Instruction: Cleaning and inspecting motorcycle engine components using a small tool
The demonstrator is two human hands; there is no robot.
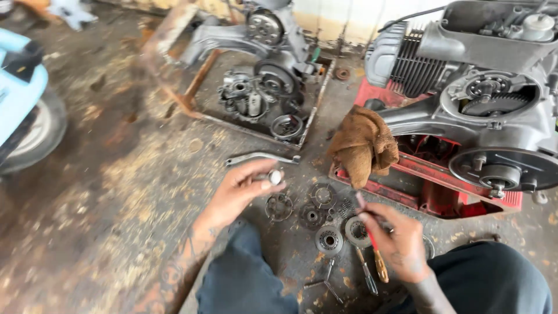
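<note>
My left hand (pixel 241 191) holds a small silver metal part (pixel 274 176) between thumb and fingers, above the floor. My right hand (pixel 396 238) grips a red-handled tool (pixel 368 229), its tip pointing up toward a brown rag. Between and below the hands lie several round metal parts on the floor: a slotted disc (pixel 279 206), a ring (pixel 322 195), a dark gear (pixel 312 217) and a hub (pixel 329 240). My knees in dark trousers fill the bottom edge.
A grey engine (pixel 494 110) rests on a red stand (pixel 430 186) at right, a brown rag (pixel 363 145) draped on it. A rusty tray (pixel 203 113) holds another engine and parts. A lever (pixel 258 157), pliers (pixel 328 279), screwdrivers (pixel 378 267), a tyre (pixel 35 134).
</note>
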